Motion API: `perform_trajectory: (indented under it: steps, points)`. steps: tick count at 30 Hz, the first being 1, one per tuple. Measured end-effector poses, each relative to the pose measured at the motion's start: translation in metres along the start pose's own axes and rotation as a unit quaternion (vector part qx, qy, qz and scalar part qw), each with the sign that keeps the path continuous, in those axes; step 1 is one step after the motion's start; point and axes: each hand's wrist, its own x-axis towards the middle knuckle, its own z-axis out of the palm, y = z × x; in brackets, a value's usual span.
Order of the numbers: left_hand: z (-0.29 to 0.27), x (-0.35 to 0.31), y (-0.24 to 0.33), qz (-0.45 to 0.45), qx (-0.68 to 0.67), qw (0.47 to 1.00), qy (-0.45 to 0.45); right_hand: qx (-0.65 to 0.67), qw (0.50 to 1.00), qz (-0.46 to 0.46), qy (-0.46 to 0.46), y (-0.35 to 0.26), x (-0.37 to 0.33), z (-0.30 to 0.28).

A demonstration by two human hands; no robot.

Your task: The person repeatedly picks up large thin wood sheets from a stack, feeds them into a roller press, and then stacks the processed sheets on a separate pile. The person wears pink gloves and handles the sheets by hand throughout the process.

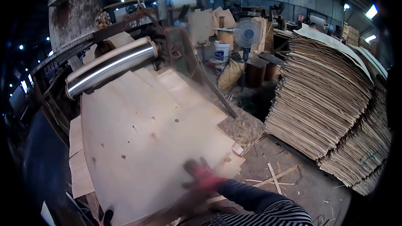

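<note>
The pale veneer sheet (138,129) lies flat in front of you, spreading from ten o'clock down to six, its far end close to the shiny roller (112,72) at ten, perhaps set so that the two line up; lower sheets (78,171) poke out past its left edge at eight, so it seems to rest on others that bear it level; your gloved right hand (203,176), at six, has its fingers spread wide and holds nothing, a pose suited to steadying a broad surface, though blur hides whether it touches; your left hand (107,217), at seven, shows little beyond a dark fingertip by the near corner, so I cannot tell its grip; the tall veneer stack (318,96) stands apart at three, probably to leave you floor space.
</note>
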Motion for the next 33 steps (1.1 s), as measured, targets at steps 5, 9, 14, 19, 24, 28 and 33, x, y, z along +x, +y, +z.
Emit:
perform_trajectory:
  steps: [5,9,14,19,24,28,33]
  points:
    - [-0.028,-0.039,0.009,-0.042,-0.134,0.990,0.026,0.053,0.989,-0.126,-0.062,-0.070,-0.022,-0.040]
    - [-0.047,-0.023,-0.021,-0.096,-0.306,0.946,-0.046,-0.035,0.993,-0.114,-0.017,-0.095,-0.007,0.015]
    - [-0.029,0.015,-0.093,-0.141,0.027,0.988,-0.052,-0.100,0.992,-0.070,0.003,-0.099,0.015,0.030]
    - [-0.077,0.015,0.053,0.218,0.078,0.973,-0.011,-0.068,0.997,-0.004,-0.033,-0.110,0.010,0.018]
    - [-0.074,0.004,0.142,0.588,-0.149,0.774,-0.181,-0.043,0.996,0.045,-0.064,-0.097,0.006,0.049]
    - [-0.019,-0.020,0.134,0.485,-0.416,0.742,-0.202,-0.039,0.997,0.039,-0.050,-0.100,0.009,0.053]
    - [-0.029,0.002,0.110,0.410,-0.433,0.774,-0.211,-0.032,0.997,0.046,-0.061,-0.099,0.007,0.045]
